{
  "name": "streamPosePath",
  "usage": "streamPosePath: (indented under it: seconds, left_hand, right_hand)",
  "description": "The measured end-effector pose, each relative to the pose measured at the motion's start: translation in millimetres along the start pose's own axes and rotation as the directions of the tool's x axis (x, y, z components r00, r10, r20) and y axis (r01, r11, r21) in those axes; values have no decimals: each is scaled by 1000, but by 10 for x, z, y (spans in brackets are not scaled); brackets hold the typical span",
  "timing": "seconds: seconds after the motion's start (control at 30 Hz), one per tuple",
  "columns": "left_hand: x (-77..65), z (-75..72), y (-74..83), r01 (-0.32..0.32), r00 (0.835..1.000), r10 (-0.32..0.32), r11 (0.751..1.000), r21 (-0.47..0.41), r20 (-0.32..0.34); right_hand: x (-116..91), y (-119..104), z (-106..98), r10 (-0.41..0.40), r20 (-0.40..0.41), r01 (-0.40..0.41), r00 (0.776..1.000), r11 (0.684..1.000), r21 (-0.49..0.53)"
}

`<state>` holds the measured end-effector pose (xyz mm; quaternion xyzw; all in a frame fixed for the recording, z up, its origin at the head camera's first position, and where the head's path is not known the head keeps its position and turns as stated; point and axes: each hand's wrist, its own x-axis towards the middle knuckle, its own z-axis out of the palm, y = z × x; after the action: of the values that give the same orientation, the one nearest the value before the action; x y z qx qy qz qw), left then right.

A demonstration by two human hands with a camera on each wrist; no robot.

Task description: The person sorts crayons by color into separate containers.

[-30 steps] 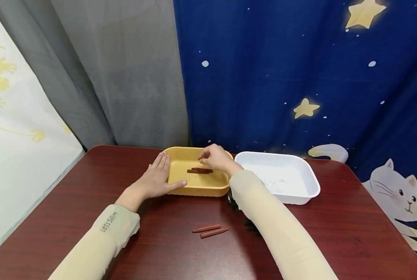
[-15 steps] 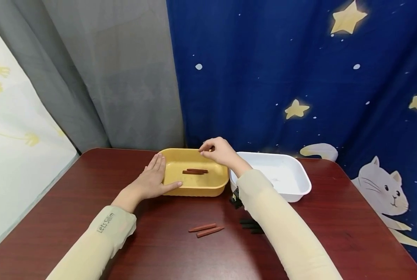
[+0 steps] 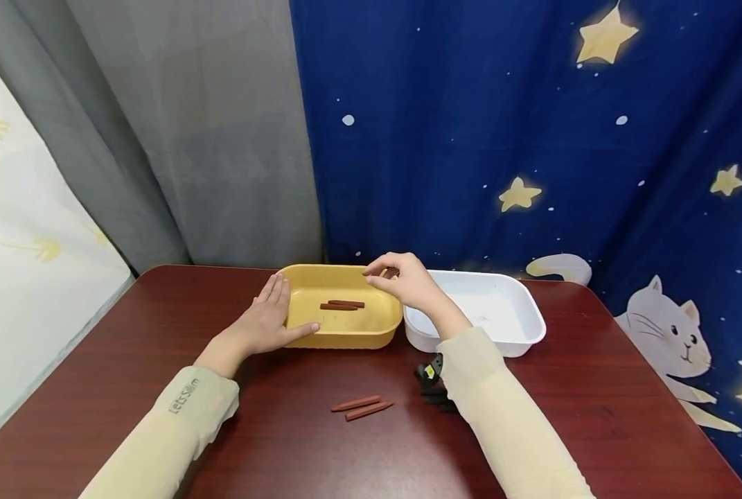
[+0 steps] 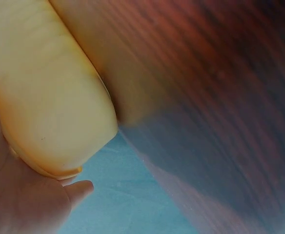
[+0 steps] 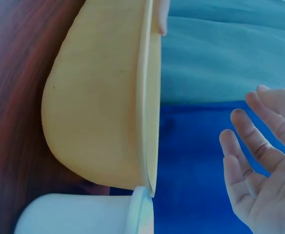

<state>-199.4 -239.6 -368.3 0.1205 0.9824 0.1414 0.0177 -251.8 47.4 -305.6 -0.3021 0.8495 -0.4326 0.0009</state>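
Sticks (image 3: pixel 339 306) are lying in the yellow tray (image 3: pixel 336 340) in the head view; your right hand (image 3: pixel 413 283) is shifting toward the white tray (image 3: pixel 514 348), seemingly leaving them placed; your left hand (image 3: pixel 263 322), fingers straight, is steadying the rim; two loose sticks (image 3: pixel 367 411) are resting on the desk (image 3: pixel 271 443) before a starry curtain (image 3: pixel 408 138); left wrist, that hand is touching the tray; right wrist, your fingers are hanging apart, pinching nothing visible.

- Red-brown table (image 3: pixel 283 443) is bearing two trays and loose sticks.
- Yellow tray (image 3: pixel 339 341) is standing upright on the far part.
- White tray (image 3: pixel 515 348) is standing just right of it.
- Two reddish sticks (image 3: pixel 368 411) are lying side by side, nearer.
- Black sticks (image 3: pixel 434 400) are lying right of these, partly hidden; count uncertain.
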Motion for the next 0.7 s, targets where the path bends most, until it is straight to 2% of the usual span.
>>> streamPosePath:
  seconds: [0.13,0.33,0.57,0.7]
  left_hand:
    - [1,-1,-9,-12,1000,12,1000,4,-2]
    - [-7,4,-12,-10,1000,10,1000,8,-5]
    - [-10,-13,2,-10,1000,10,1000,11,-5]
    - [-9,-13,7,-5,1000,5,1000,14,-1]
  right_hand:
    - [-118,-16,12,3,-13,-3,1000,999,54]
    - [-296,-29,61,-35,-24,37,999,995,96]
    - [-523,-64,121,-64,18,62,998,992,109]
    - [-641,-75,171,-71,78,63,994,993,101]
